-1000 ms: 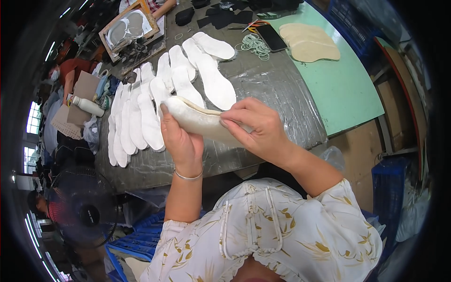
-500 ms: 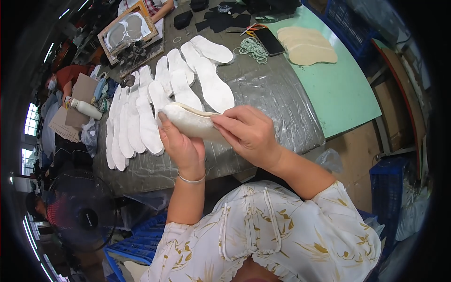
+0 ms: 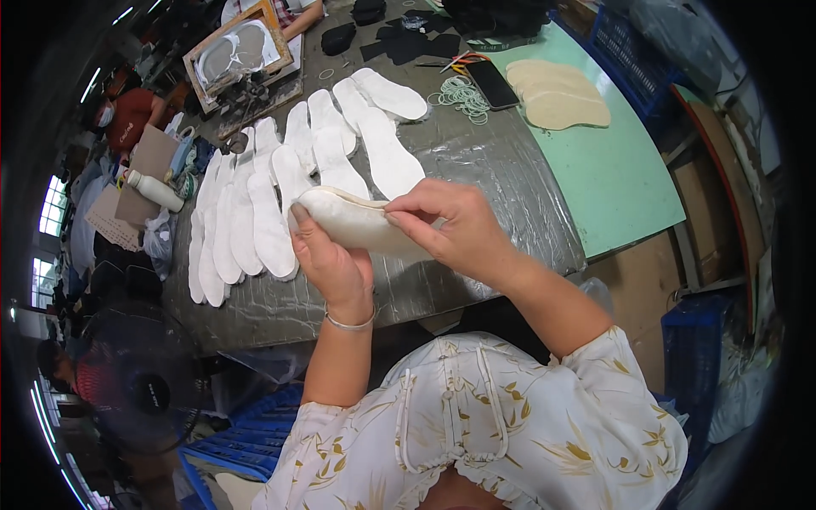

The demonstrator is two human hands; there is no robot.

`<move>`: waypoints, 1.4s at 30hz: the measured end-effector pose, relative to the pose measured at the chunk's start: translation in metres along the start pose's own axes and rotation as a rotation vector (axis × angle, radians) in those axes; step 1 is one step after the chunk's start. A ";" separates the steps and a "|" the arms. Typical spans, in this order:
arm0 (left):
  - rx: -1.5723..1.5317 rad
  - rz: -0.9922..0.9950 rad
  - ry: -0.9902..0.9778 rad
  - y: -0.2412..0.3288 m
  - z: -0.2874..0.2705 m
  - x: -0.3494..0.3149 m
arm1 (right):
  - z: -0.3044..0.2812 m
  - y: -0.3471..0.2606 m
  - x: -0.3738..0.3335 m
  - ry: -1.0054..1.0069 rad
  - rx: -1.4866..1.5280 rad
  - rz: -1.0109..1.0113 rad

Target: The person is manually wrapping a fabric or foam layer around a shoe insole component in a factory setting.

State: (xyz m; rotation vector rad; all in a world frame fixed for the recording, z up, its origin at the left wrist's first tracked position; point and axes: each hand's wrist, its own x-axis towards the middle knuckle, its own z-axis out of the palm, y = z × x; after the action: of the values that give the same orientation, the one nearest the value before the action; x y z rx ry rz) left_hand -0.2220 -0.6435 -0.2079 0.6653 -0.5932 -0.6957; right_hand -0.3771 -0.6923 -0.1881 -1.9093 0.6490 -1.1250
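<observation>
Above the near part of the table I hold a pale cream insole (image 3: 357,223) that looks layered along its upper edge. My left hand (image 3: 333,272), with a bangle at the wrist, is closed round its left end, the thumb on the near face. With thumb and forefinger, my right hand (image 3: 463,228) pinches the upper edge toward the right. Rows of white insoles (image 3: 387,153) lie overlapping on the table just beyond and to the left of my hands. The insole's far face is hidden.
The grey table (image 3: 476,170) has a plastic-like cover. A green board (image 3: 586,187) at right bears beige insoles (image 3: 561,98). A phone (image 3: 491,85) and green bands (image 3: 461,99) lie beyond. A wooden frame (image 3: 242,55) stands far left, a fan (image 3: 144,382) near left. Two people sit farther off.
My right hand has moved slightly along the insole's edge, its pinch a little changed. My left hand keeps its hold. The view has shifted slightly, showing more of a person at far left.
</observation>
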 end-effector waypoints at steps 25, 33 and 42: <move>0.257 0.233 0.260 -0.024 0.003 0.002 | 0.034 0.000 -0.001 0.211 -0.179 -0.223; 0.291 0.179 0.361 -0.021 -0.003 0.009 | 0.025 0.001 0.000 0.040 0.286 0.166; 0.221 0.211 0.340 -0.011 0.010 0.016 | 0.007 0.015 -0.015 -0.026 0.186 0.136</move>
State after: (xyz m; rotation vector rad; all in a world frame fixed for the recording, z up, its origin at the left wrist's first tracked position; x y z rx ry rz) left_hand -0.2234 -0.6650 -0.2055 0.8900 -0.4196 -0.3116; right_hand -0.3788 -0.6865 -0.2099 -1.6936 0.6270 -1.0356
